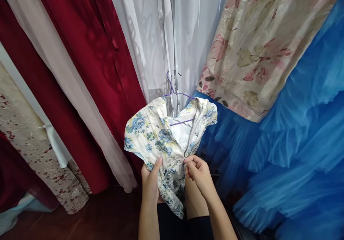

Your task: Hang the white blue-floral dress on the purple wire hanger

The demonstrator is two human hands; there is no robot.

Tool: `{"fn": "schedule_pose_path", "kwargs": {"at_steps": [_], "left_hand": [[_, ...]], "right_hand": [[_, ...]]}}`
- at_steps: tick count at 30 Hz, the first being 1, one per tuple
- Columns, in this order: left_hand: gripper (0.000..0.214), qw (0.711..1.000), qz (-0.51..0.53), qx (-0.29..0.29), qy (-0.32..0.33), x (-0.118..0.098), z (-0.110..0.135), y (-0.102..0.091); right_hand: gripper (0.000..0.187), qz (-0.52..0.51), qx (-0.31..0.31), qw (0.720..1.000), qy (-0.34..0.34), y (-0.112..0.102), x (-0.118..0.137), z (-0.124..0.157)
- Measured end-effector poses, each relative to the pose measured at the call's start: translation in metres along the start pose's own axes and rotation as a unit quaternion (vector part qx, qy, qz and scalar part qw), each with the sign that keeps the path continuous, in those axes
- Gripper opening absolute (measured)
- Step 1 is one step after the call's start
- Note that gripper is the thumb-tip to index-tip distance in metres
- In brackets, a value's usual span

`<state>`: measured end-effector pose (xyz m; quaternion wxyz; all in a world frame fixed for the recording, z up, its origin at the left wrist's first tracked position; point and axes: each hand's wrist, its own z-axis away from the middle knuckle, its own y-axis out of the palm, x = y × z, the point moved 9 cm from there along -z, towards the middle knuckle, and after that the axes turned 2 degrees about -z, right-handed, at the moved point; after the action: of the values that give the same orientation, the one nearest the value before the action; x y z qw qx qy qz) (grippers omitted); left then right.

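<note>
A cream dress with blue flowers is on a thin purple hanger, its neckline gaping in a V at the front. My left hand grips the dress at its side, thumb on the front and fingers behind the cloth. At the bottom of the V, my right hand pinches the dress between thumb and forefinger. What small part lies in that pinch, perhaps a zip pull, is too small to make out. The lower part of the dress hangs down over my lap.
Behind the hanger hangs white cloth with long ribbons. Dark red garments and a pale pink one hang at the left. On the right are a floral garment and blue ruffled tulle. Brown floor shows below.
</note>
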<state>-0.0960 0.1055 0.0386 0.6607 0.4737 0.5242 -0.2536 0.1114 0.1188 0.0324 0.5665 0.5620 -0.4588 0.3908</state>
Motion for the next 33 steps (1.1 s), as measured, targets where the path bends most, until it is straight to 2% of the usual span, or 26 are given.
{"fn": "schedule_pose_path", "kwargs": {"at_steps": [2, 4, 6, 8, 11, 15, 17, 22, 25, 29, 31, 33], "left_hand": [[0.057, 0.985, -0.046, -0.085, 0.141, -0.014, 0.003, -0.012], [0.055, 0.944, -0.092, -0.152, 0.277, -0.026, 0.017, -0.018], [0.040, 0.917, -0.149, -0.141, 0.342, -0.027, 0.028, -0.008], [0.023, 0.905, -0.215, -0.087, 0.356, -0.022, 0.035, 0.010], [0.010, 0.903, -0.259, 0.003, 0.344, -0.013, 0.045, 0.040], [0.026, 0.948, -0.193, 0.168, 0.191, 0.017, 0.044, 0.072], [0.028, 0.957, -0.166, 0.193, 0.140, 0.027, 0.042, 0.076], [0.015, 0.958, -0.165, 0.204, 0.118, 0.035, 0.031, 0.072], [0.020, 0.954, -0.170, 0.219, 0.114, 0.034, 0.023, 0.071], [0.015, 0.944, -0.208, 0.225, 0.124, 0.030, 0.013, 0.065], [0.014, 0.940, -0.222, 0.226, 0.127, 0.032, 0.007, 0.061], [0.013, 0.934, -0.235, 0.239, 0.124, 0.039, 0.001, 0.059]], "right_hand": [[0.031, 0.002, -0.015, 1.000, 0.011, -0.006, -0.006, 0.001], [0.032, 0.006, -0.017, 1.000, 0.020, -0.009, -0.012, 0.003], [0.033, 0.014, -0.011, 1.000, 0.026, -0.010, -0.015, 0.007], [0.033, 0.021, -0.005, 0.999, 0.024, -0.010, -0.012, 0.011], [0.033, 0.026, 0.006, 0.999, 0.020, -0.007, -0.004, 0.016], [0.036, 0.019, -0.001, 0.999, 0.030, -0.005, 0.004, 0.020], [0.034, 0.016, -0.012, 0.999, 0.029, -0.004, 0.003, 0.021], [0.026, -0.005, -0.026, 0.999, 0.023, 0.003, 0.005, 0.010], [0.025, -0.007, -0.048, 0.998, -0.041, 0.012, 0.042, -0.021], [0.031, -0.026, -0.004, 0.988, -0.151, 0.047, 0.126, -0.081], [0.027, -0.058, 0.014, 0.989, -0.135, 0.064, 0.154, -0.107], [0.022, -0.094, 0.014, 0.989, -0.116, 0.073, 0.171, -0.121]]}}
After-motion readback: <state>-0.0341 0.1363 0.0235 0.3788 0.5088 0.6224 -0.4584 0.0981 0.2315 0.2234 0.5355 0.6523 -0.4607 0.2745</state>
